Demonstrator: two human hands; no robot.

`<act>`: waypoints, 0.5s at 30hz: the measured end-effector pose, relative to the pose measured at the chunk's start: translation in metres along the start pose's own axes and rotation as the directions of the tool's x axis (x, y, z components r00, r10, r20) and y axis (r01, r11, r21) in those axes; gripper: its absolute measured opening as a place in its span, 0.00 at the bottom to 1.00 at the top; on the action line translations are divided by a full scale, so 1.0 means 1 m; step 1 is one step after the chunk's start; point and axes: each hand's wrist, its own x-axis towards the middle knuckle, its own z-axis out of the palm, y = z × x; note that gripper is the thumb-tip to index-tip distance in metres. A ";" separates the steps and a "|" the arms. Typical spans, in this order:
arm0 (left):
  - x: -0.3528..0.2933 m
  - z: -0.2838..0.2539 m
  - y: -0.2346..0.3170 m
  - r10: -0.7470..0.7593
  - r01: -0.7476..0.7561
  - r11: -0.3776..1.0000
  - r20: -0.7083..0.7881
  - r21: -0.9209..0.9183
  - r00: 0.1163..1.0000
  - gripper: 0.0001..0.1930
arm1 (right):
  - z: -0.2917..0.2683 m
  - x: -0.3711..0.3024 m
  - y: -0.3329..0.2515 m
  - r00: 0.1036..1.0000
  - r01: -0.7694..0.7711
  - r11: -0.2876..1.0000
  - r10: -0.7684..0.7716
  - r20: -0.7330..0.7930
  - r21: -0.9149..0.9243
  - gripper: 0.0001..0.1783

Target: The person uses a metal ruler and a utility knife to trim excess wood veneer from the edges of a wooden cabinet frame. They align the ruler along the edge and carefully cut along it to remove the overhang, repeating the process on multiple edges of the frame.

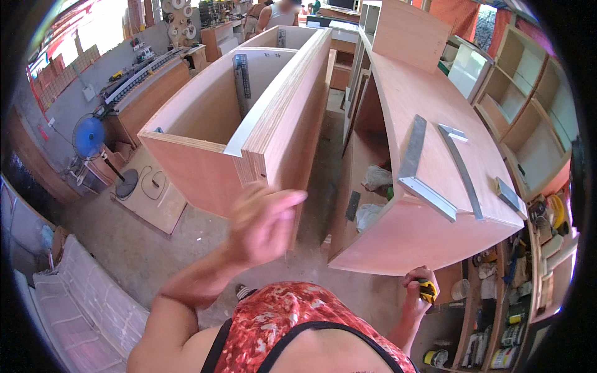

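Note:
My left hand (261, 221) is raised in front of the near corner of a plywood cabinet (193, 177). Motion smears its fingers, so whether they hold anything is unclear. A thick layered panel (287, 133) runs along that cabinet's right side, with a pale strip (235, 147) on the edge beside it. Low on the right, my right hand (418, 278) is closed around a yellow and black tape measure (427, 290), just below the front of a second plywood cabinet (416, 239). On top of that one lie a flat grey bar (413, 146), a metal angle piece (428, 198) and a thin curved strip (463, 168).
A narrow gap separates the two cabinets. Clear plastic bags (372, 214) sit inside the right one. At left, a blue fan (89, 135) stands by a board (158, 199) on the floor. Shelves with cans (511, 336) line the right. Another person (280, 15) works far back.

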 end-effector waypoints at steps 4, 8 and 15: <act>0.035 0.111 -0.011 -0.368 0.453 0.822 0.285 -0.345 0.885 0.24 | -0.001 0.003 -0.017 0.996 0.074 0.993 -0.079 -0.047 -0.088 0.31; 0.057 0.195 -0.069 -0.585 0.733 0.607 0.453 -0.306 0.673 0.35 | -0.006 -0.011 -0.026 0.988 0.090 0.986 -0.106 -0.110 -0.143 0.29; 0.112 0.207 -0.042 -0.502 0.890 0.429 0.778 -0.154 0.377 0.38 | -0.040 -0.066 -0.012 0.975 -0.130 0.928 0.055 -0.217 -0.349 0.30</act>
